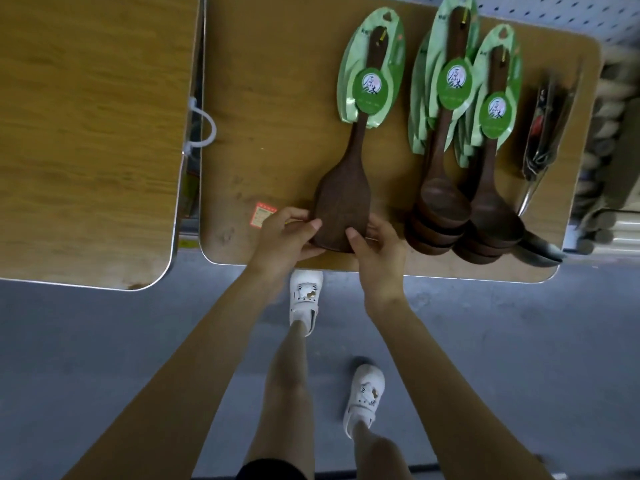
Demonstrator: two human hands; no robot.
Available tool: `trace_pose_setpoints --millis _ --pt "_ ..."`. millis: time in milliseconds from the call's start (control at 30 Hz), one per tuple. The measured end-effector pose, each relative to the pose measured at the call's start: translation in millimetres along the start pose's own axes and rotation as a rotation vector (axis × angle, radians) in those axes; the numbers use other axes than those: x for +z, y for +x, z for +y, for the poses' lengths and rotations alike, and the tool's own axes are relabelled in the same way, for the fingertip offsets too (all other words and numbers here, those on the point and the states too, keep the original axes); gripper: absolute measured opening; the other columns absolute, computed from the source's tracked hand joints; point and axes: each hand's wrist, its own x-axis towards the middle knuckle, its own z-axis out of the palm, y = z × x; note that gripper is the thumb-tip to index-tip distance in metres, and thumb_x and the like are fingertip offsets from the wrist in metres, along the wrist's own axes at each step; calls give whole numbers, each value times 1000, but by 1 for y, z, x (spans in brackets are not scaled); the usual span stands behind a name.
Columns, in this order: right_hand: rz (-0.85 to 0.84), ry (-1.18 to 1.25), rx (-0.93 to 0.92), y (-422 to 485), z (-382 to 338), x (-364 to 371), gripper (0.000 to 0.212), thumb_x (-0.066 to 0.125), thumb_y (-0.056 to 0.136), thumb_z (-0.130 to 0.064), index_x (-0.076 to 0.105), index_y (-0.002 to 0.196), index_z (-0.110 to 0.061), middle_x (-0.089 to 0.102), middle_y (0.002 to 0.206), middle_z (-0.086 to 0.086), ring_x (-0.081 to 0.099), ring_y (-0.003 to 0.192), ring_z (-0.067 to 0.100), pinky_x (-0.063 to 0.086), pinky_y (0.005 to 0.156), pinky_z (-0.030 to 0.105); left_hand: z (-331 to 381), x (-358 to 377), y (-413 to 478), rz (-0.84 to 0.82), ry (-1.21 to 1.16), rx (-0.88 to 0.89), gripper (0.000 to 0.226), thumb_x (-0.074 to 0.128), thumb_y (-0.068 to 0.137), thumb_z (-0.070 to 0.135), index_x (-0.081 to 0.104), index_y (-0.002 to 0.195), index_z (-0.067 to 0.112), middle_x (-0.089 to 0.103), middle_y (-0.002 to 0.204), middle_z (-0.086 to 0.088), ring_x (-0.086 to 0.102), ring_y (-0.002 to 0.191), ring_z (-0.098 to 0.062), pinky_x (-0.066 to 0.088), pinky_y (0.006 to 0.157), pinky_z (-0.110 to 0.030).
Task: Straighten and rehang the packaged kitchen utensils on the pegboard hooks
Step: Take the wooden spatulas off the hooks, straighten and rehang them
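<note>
The spatulas (341,199) lie flat on the worktop (270,98), broad wooden ends toward the person. Their green cards (370,74) are layered, so this looks like several pieces in one pile. The left hand (287,233) pinches the left lower corner of the wooden end, thumb on top. The right hand (377,251) grips the right corner the same way. Two piles of spoons (445,202) sit just beside, to the right. A strip of pegboard (554,12) shows at the far edge.

The step in hand seems to be squaring this pile before it goes up. To do it well, press evenly from both sides so the wooden ends line up. Then check the far end, since the hang holes (388,16) in the cards must sit over one another to take a hook. Lift the pile level and keep both thumbs down, or the pieces may fan out. Keep clear of the spoons next door.
</note>
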Motion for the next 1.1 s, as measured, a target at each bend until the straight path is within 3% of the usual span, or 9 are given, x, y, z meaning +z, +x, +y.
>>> trace_pose_setpoints --millis 133,300,400,533,800,933,1100 --pt "-78 207 59 -23 3 -9 27 61 88 -1 63 115 -5 68 101 13 64 93 20 54 84 32 -5 -7 -24 3 -33 48 11 60 88 1 56 99 1 64 89 -11 65 79 -16 59 72 -28" --pt "-139 338 63 -71 12 -35 24 60 88 1 68 105 -14 68 86 3 63 90 22 52 89 44 -23 -15 -72 -115 -45 45 23 58 88 1 59 111 2 65 104 -14 64 96 -25 54 89 -41" --pt "-167 384 41 -108 15 -63 27 56 89 5 68 102 -16 68 83 2 63 87 20 53 86 40 -35 -9 -109 -175 -78 26 26 57 87 -2 59 112 4 64 108 -18 64 99 -29 54 90 -42" --pt "-216 425 -18 -172 31 -108 31 54 90 6 65 112 -12 68 95 14 65 90 22 54 86 35 -57 9 -179 -252 -75 58 21 55 89 -1 62 102 15 68 102 -7 68 88 -23 59 74 -36" --pt "-107 452 -95 -311 71 -239 24 58 89 1 64 109 -11 71 96 11 67 88 19 53 73 26 -124 60 -339 -464 31 171 28 54 90 -3 57 111 15 70 99 0 70 87 -23 60 65 -41" --pt "-60 474 -142 -349 56 -303 17 61 89 -5 67 103 -13 71 86 5 67 77 13 53 69 24 -137 93 -401 -523 115 269 28 56 89 -3 58 108 18 71 97 1 70 89 -23 60 66 -42" --pt "-20 486 -301 -379 15 -356 17 66 86 -6 69 99 -16 71 90 4 66 85 13 53 77 26 -126 123 -463 -585 224 377 35 61 87 -1 56 114 20 70 106 -6 71 88 -26 59 59 -38"
